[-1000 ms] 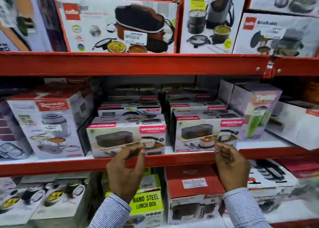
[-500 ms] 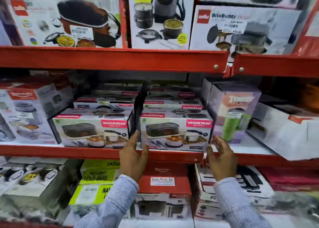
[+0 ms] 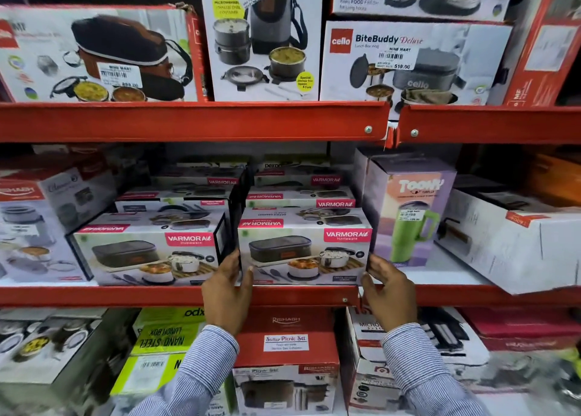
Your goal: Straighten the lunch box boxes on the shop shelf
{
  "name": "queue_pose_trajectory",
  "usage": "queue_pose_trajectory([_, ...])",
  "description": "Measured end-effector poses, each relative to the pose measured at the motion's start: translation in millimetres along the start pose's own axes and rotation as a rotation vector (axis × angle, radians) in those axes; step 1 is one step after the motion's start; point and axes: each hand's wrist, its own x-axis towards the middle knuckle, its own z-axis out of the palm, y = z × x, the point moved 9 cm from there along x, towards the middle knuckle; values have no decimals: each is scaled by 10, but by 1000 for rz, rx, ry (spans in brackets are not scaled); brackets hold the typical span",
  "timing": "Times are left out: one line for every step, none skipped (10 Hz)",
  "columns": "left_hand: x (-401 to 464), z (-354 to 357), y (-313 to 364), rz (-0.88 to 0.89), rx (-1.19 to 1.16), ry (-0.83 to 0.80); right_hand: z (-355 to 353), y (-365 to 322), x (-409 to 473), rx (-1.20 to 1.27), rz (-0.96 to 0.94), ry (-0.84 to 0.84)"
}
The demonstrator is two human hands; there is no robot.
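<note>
Both hands are on the front right Varmora lunch box box [image 3: 303, 252], which sits centre frame on the red middle shelf [image 3: 125, 296]. The left hand [image 3: 228, 293] presses flat against the box's lower left corner, fingers spread along the side, thumb across the front face. The right hand [image 3: 390, 293] cups the lower right corner, fingers curled against that edge. So the box is clasped between the two palms, not lifted; its base rests on the shelf and its front faces the camera squarely.

Just left of it, the neighbouring Varmora box [image 3: 147, 255] sits at a slight angle, with its dark left end panel showing. More of the same boxes are stacked behind both, running back into the shelf.

To the right, a purple tumbler box [image 3: 408, 208] with a green mug stands just beside the held box. In the upper right of the frame, on the shelf above, sits a Cello BiteBuddy box [image 3: 408, 60]. Striped sleeves [image 3: 418, 362] rise from the bottom edge.
</note>
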Motion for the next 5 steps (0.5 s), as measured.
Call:
queue_pose_trajectory([-11, -19, -27, -1, -21, 2, 0, 3, -11, 12, 8, -11])
queue_pose_trajectory([-33, -68, -4, -4, -12, 17, -1, 12, -30, 29, 37, -23])
queue_pose_trajectory([-38, -85, -21, 5, -1, 27, -11, 15, -54, 36, 37, -18])
queue_pose_trajectory([-48, -108, 5, -12, -19, -13, -17, 10, -63, 52, 53, -32])
queue_pose_trajectory([-90, -183, 62, 19, 5, 29, -114, -79, -111, 79, 14, 41])
